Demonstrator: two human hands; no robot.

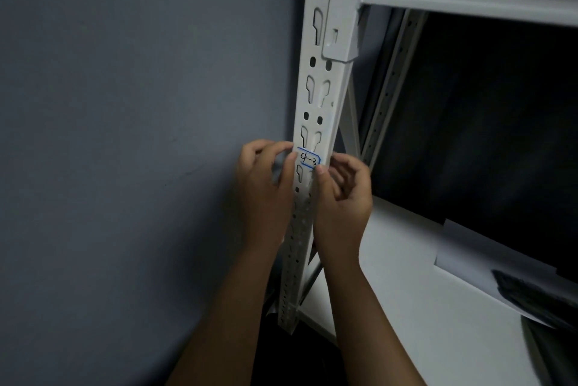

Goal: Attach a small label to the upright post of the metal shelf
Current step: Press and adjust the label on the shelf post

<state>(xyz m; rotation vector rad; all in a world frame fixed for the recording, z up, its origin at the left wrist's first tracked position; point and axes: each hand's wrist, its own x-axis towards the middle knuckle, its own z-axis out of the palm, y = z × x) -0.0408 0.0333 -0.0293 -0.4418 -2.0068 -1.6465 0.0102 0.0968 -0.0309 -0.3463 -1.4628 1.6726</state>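
Both hands, left (266,185) and right (342,195), press label (309,159) onto post (325,79).

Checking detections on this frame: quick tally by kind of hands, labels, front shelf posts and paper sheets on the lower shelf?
Hands: 2, the left hand and right hand, both at the label
Labels: 1, the blue-edged label on the post
Front posts: 1, the white slotted post
Paper sheets: 1, the white sheet on the lower shelf
Total: 5
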